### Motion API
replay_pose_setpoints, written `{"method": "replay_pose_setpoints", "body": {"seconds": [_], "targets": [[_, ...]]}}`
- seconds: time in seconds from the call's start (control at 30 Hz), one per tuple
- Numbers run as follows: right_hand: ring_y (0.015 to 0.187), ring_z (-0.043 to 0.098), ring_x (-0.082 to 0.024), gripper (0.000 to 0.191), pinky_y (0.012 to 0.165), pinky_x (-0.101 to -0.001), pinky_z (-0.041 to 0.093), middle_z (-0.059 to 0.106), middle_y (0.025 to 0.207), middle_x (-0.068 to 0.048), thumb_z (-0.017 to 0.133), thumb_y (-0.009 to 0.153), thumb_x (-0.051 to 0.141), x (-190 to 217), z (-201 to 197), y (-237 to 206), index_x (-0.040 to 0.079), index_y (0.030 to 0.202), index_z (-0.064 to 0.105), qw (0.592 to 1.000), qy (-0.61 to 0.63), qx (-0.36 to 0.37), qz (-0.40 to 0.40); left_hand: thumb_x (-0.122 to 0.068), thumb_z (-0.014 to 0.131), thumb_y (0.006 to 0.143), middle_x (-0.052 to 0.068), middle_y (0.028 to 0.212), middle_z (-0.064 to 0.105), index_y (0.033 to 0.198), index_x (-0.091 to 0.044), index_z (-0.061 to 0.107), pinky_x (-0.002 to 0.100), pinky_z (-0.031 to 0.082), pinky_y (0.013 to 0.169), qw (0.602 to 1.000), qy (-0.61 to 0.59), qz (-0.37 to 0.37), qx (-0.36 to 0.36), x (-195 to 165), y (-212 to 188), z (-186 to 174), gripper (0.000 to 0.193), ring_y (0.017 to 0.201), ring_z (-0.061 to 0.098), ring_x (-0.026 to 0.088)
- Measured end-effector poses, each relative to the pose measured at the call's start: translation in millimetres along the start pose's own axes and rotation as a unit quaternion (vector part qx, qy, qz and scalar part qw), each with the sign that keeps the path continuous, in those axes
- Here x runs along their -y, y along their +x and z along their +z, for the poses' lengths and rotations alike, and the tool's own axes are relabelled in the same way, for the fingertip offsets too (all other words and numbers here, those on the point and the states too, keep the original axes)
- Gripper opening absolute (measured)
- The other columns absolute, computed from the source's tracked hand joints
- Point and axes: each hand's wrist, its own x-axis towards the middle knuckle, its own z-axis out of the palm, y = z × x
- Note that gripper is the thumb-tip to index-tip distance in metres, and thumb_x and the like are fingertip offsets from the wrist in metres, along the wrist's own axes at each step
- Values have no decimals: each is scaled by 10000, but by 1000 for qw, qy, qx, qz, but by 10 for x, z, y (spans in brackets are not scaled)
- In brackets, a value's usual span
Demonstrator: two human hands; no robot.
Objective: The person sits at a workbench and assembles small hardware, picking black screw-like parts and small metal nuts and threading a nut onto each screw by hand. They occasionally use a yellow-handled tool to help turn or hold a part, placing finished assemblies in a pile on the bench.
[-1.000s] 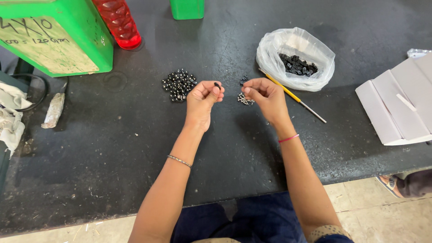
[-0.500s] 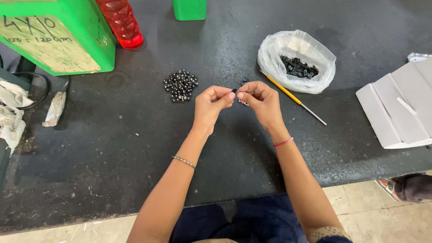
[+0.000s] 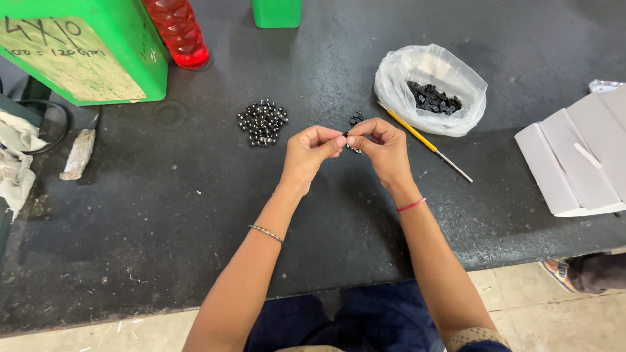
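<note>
We pinch a small dark part [image 3: 346, 135] between left hand [image 3: 312, 151] and right hand [image 3: 385, 146], both closed, fitting pieces; next calls for steady alignment.

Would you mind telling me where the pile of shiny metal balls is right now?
In the head view, the pile of metal balls lies on the dark table, just beyond the left hand and right of the green box.

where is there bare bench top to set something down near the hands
Bare dark bench top runs from the green box to the near edge, left of the left hand. Crowded ahead: shiny bead pile, clear plastic bag, yellow-handled tool, white folded cardboard.
</note>
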Motion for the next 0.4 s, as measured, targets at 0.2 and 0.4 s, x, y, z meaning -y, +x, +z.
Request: {"method": "replay_pose_setpoints", "body": {"seconds": [0.2,0.4], "targets": [[898,677,-96,106,802,-255,557,751,1089,-53,767,866,-31,-8,-21,-3,36,929,713,999,41,14,31,-125,820,874,24,844,738,949,-17,746,234,547,709,999,38,11,-1,30,27,-25,150,755,651,75],[917,702,-130,186,844,-295,585,759,1043,-102,780,905,-14,-96,-58,4,19,1059,681,997,57,35,42,-82,830,865,10,825,743,925,-42,752,220,531,668,994,97,48,-2,225,-81,-234,107,728,637,61]]}}
